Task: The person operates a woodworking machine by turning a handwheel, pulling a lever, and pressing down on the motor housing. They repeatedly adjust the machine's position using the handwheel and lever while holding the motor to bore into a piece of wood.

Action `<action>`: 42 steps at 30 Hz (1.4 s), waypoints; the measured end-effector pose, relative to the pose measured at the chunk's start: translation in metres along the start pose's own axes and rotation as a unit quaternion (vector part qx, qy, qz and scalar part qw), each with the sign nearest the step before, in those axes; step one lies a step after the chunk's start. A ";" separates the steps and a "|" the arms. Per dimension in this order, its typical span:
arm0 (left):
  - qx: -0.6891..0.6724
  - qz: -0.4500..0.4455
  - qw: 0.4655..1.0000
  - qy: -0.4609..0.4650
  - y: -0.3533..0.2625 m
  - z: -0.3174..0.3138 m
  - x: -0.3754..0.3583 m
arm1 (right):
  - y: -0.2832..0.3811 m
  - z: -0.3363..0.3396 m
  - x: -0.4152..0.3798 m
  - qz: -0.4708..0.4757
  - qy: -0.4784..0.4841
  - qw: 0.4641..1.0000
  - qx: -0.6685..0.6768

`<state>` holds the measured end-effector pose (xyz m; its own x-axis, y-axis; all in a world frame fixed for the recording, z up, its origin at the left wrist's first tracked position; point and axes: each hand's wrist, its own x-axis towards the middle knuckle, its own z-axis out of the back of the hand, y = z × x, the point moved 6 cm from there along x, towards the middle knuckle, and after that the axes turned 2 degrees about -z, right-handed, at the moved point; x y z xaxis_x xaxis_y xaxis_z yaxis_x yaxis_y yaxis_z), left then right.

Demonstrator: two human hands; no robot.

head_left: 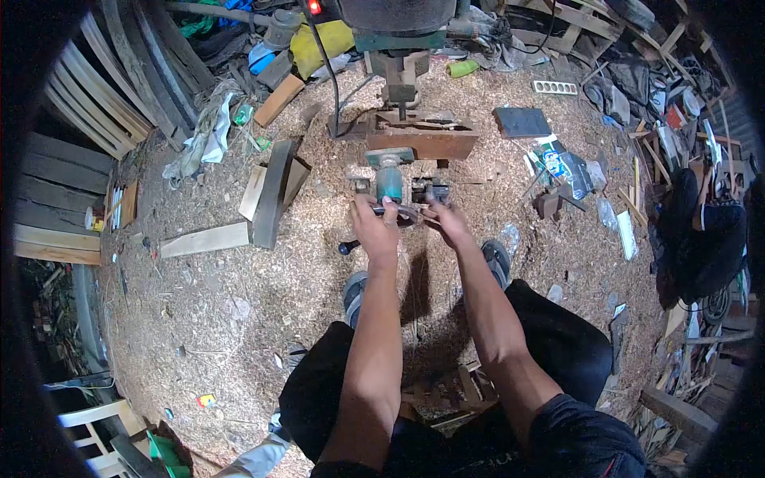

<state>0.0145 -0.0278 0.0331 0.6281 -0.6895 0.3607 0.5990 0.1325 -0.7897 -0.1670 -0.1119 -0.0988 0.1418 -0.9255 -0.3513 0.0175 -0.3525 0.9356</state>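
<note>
Both my hands are at the front of a teal vise-like machine part [389, 182] on the floor in front of me. My left hand [374, 227] is closed on the left side of a dark, rounded handwheel [408, 215], with the thumb up against its edge. On the wheel's right side, my right hand [448, 223] has its fingers bent around the rim. A black ball-ended lever [348, 247] sticks out to the left below my left hand. Behind the teal part lies a reddish-brown wooden block [422, 145], hollowed along its top, under a drill-like spindle [401, 92].
Wood chips cover the floor. Boards [272, 195] lie to the left, with more planks stacked against the wall. A dark slab [522, 122], a white power strip [555, 87] and plastic wrappers lie to the right. My feet flank the machine.
</note>
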 end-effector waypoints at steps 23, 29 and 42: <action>-0.010 -0.008 1.000 -0.013 -0.007 0.002 -0.001 | 0.003 -0.010 -0.012 0.206 -0.273 0.930 -0.136; -0.010 -0.019 1.000 -0.013 -0.003 -0.001 0.001 | -0.039 -0.023 0.000 -0.130 -0.099 0.942 0.293; 0.009 -0.021 1.000 -0.022 0.001 -0.002 0.001 | -0.017 -0.019 -0.004 -0.102 -0.088 0.967 0.217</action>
<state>0.0143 -0.0297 0.0320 0.6231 -0.6633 0.4145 0.6335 0.1171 -0.7649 -0.1487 -0.0999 -0.1128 0.0076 -0.8259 -0.5637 -0.3945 -0.5205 0.7573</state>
